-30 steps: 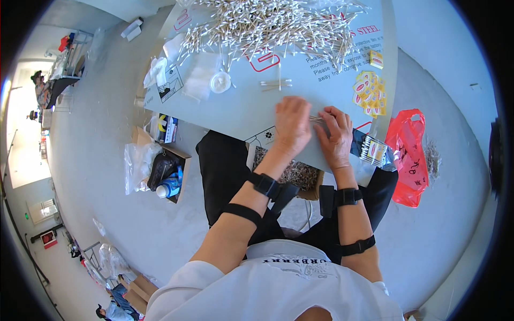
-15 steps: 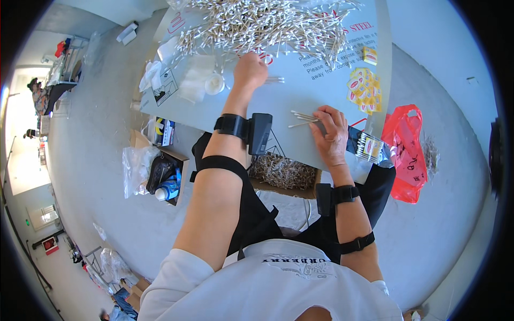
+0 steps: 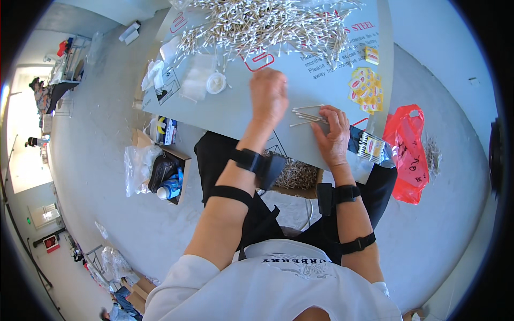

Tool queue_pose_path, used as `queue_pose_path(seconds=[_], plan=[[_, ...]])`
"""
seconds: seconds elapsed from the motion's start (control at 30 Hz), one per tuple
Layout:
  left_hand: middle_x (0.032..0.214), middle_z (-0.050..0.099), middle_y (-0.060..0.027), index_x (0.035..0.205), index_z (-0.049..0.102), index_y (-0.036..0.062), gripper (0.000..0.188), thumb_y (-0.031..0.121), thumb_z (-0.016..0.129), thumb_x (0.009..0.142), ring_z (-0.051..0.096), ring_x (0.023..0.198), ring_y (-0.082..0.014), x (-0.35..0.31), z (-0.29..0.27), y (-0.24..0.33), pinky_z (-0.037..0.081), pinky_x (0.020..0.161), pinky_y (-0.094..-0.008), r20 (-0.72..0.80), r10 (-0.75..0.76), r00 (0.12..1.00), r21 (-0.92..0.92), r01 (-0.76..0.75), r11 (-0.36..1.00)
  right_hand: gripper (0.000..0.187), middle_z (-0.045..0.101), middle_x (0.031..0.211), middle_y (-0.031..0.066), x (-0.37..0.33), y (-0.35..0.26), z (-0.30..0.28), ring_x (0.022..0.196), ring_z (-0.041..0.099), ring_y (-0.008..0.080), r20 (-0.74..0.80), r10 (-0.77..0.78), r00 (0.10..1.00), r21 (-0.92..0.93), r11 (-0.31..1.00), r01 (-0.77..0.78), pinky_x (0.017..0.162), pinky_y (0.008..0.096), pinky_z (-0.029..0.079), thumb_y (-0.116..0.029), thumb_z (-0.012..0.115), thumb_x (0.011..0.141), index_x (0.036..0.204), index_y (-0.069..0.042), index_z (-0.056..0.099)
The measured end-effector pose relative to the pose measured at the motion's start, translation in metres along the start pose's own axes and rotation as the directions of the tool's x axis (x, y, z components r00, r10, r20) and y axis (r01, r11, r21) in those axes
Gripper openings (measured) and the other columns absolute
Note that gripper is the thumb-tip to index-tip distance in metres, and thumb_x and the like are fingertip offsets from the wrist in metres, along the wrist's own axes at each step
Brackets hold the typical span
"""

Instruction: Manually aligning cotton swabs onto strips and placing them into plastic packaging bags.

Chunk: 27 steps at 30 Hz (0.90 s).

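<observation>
The heap of white-tipped wooden cotton swabs (image 3: 262, 24) at the far edge of the grey worktop (image 3: 225, 109) runs past the picture's top edge, so its far limit cannot be seen. The left hand (image 3: 269, 96) is motion-blurred and shown from the back, its fingers hidden; whether it holds anything cannot be told. The right hand (image 3: 333, 134) covers the near ends of a small bunch of swabs (image 3: 306, 115), hiding their count. The worktop's near edge is hidden behind both forearms. The brown cardboard box of swabs (image 3: 293, 175) under that edge is mostly covered by the left wrist strap.
</observation>
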<state>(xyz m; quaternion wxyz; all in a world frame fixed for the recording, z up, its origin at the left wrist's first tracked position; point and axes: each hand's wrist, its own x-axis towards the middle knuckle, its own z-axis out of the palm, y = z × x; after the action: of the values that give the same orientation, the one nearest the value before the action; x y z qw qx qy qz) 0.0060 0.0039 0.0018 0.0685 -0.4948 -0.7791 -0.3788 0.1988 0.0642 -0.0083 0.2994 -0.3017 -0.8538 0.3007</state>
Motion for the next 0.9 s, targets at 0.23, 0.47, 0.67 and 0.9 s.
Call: queue_pose_path(seconds=[0.23, 0.47, 0.67, 0.9], plan=[[0.080, 0.065, -0.0103, 0.072, 0.067, 0.0093, 0.009, 0.008, 0.075, 0.068, 0.060, 0.085, -0.0328, 0.037, -0.017, -0.048, 0.048, 0.076, -0.0411, 0.274, -0.215, 0.937, 0.127, 0.187, 0.974, 0.033, 0.062, 0.114, 0.0078, 0.000, 0.002, 0.000, 0.104, 0.056, 0.0309, 0.012, 0.013, 1.000, 0.016, 1.000, -0.014, 0.091, 0.0417, 0.044, -0.008, 0.074, 0.073, 0.102, -0.006, 0.059], [0.085, 0.064, -0.0092, 0.076, 0.067, 0.0092, 0.007, 0.006, 0.071, 0.070, 0.059, 0.088, -0.0320, -0.002, 0.030, 0.040, 0.047, 0.077, -0.0426, 0.282, 0.046, 0.958, 0.069, -0.067, 0.995, 0.048, 0.054, 0.134, 0.0105, -0.002, 0.009, 0.000, 0.126, 0.048, 0.0344, -0.149, 0.006, 0.989, -0.040, 0.999, -0.012, 0.106, 0.0452, 0.036, -0.014, 0.072, 0.078, 0.123, -0.006, 0.059], [0.086, 0.057, -0.0095, 0.089, 0.059, 0.0078, 0.023, -0.004, 0.067, 0.070, 0.054, 0.093, -0.0324, -0.012, -0.005, 0.000, 0.043, 0.079, -0.0467, -0.162, -0.016, 0.987, 0.136, 0.038, 0.990, 0.047, 0.054, 0.136, 0.0098, 0.001, 0.005, 0.002, 0.129, 0.046, 0.0334, -0.027, -0.033, 0.999, -0.099, 0.995, 0.030, 0.108, 0.0471, 0.033, -0.017, 0.071, 0.079, 0.125, -0.009, 0.060], [0.086, 0.056, -0.0123, 0.083, 0.055, 0.0066, 0.012, 0.002, 0.062, 0.076, 0.056, 0.086, -0.0364, -0.029, -0.040, -0.025, 0.046, 0.073, -0.0471, 0.365, -0.056, 0.929, 0.161, -0.004, 0.987, 0.042, 0.057, 0.132, 0.0068, 0.003, 0.005, 0.002, 0.126, 0.048, 0.0305, 0.038, -0.056, 0.998, -0.151, 0.987, 0.061, 0.105, 0.0455, 0.035, -0.015, 0.072, 0.077, 0.118, -0.009, 0.064]])
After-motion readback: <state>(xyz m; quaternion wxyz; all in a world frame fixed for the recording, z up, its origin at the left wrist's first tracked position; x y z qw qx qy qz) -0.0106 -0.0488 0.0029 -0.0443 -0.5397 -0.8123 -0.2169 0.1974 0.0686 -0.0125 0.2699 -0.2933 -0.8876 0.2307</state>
